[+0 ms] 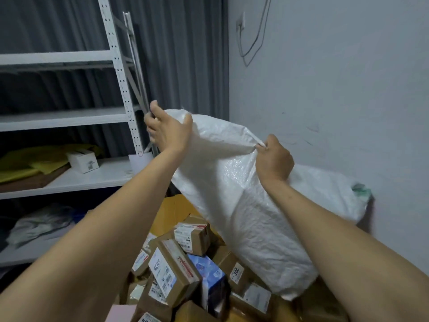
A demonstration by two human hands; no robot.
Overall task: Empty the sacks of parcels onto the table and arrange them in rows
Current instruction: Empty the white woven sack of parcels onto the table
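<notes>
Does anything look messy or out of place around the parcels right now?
Yes. The parcels lie in a jumbled heap below the white sack, tilted and overlapping rather than in rows. The left hand and right hand grip the sack's raised end.

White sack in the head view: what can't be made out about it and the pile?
Head view: sack contents, hidden by its opaque fabric.
Head view: print on the parcels, blurred and too small.
Head view: surface beneath the parcels, buried under them.

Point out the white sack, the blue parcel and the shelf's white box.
white sack [232,205], head view, woven side.
blue parcel [207,271], head view, top face.
white box [83,160], head view, front face.
</notes>
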